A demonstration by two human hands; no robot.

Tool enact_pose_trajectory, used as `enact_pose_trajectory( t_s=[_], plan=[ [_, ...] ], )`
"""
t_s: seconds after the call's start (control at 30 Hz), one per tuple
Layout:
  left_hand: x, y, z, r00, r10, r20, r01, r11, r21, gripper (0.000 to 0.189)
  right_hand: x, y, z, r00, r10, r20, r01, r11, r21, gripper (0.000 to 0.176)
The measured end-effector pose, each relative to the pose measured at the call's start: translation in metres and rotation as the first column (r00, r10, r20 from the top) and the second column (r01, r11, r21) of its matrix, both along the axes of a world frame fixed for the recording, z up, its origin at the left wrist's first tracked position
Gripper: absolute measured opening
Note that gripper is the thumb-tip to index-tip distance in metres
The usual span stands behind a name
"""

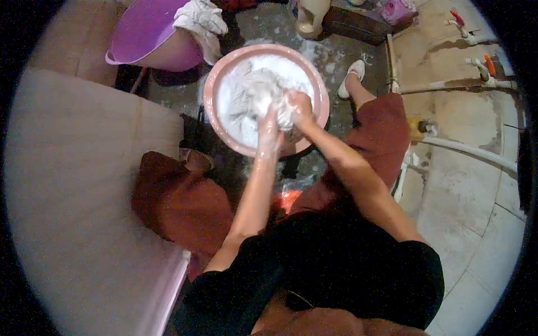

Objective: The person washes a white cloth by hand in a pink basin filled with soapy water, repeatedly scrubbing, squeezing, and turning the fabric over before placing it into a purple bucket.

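A round pink basin stands on the floor between my legs, filled with white suds. In it lies a bunched, wet white cloth, partly sunk in the foam. My left hand is closed on the cloth near the basin's middle, its fingers partly covered by suds and blurred. Close beside it on the right, my right hand is curled round another part of the same cloth. Both wrists pass over the basin's near rim. What kind of garment or linen the cloth is, I cannot make out.
A purple tub stands at the upper left, with a white cloth hanging over its rim. A pale container and a dark crate are at the back. Taps and pipes line the right wall; a pale panel bounds the left.
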State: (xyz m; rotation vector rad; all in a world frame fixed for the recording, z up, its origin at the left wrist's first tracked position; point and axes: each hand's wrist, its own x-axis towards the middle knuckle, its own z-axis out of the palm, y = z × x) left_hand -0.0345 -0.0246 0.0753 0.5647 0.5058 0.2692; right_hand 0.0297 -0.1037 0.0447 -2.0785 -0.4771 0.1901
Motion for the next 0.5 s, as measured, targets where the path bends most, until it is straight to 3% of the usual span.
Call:
enact_pose_trajectory(
  t_s=[0.03,0.07,0.1,0.17,0.2,0.23,0.3,0.33,0.4,0.43,0.47,0.5],
  plan=[
    [-0.002,-0.003,0.013,0.998,0.038,-0.042,-0.042,0.993,-0.108,0.036,0.01,0.001,0.008,0.961,-0.103,-0.255,0.137,0.983,0.121,0.027],
    [0.002,-0.001,0.036,0.996,0.079,-0.038,-0.079,0.997,0.011,0.034,0.012,-0.002,0.023,0.995,-0.003,-0.098,0.013,0.994,0.106,0.028],
    [0.006,0.006,0.043,0.996,0.088,-0.031,-0.088,0.996,0.011,0.034,0.02,-0.002,0.037,0.996,0.006,-0.091,0.004,0.994,0.107,0.028],
    [0.003,0.017,0.052,0.997,-0.057,-0.06,0.079,0.87,0.487,0.028,0.026,-0.008,0.065,0.989,0.117,-0.091,-0.124,0.99,-0.071,0.027],
    [0.004,0.02,0.059,0.95,-0.137,-0.281,0.29,0.719,0.631,0.028,0.029,-0.013,0.081,0.992,0.044,-0.12,-0.053,0.996,-0.069,0.033],
    [0.007,0.02,0.066,0.874,-0.278,-0.399,0.484,0.426,0.764,0.034,0.031,-0.015,0.077,0.991,0.056,-0.119,-0.065,0.995,-0.07,0.033],
    [-0.001,-0.004,0.031,0.749,-0.304,-0.588,0.607,-0.04,0.794,0.038,0.032,-0.017,0.06,0.979,0.119,-0.168,-0.119,0.993,0.012,0.042],
    [-0.007,-0.016,0.008,0.748,-0.306,-0.588,0.609,-0.034,0.792,0.038,0.017,-0.019,0.069,0.962,0.204,-0.183,-0.238,0.952,-0.191,0.048],
    [-0.014,-0.031,-0.027,0.907,-0.405,-0.113,0.196,0.168,0.966,0.042,0.019,-0.024,0.025,0.968,0.195,-0.159,-0.229,0.943,-0.241,0.047],
    [-0.013,-0.027,-0.019,0.91,-0.4,-0.108,0.191,0.171,0.967,0.042,0.023,-0.024,0.01,0.973,0.189,-0.132,-0.219,0.933,-0.284,0.046],
    [-0.012,-0.015,-0.006,0.916,-0.255,-0.309,0.378,0.298,0.877,0.045,0.019,-0.019,0.015,0.993,0.103,-0.065,-0.117,0.956,-0.271,0.038],
    [-0.016,0.001,0.0,0.845,-0.128,-0.519,0.516,0.446,0.731,0.048,0.014,-0.006,0.04,0.991,0.115,-0.068,-0.129,0.956,-0.265,0.038]
  ],
)
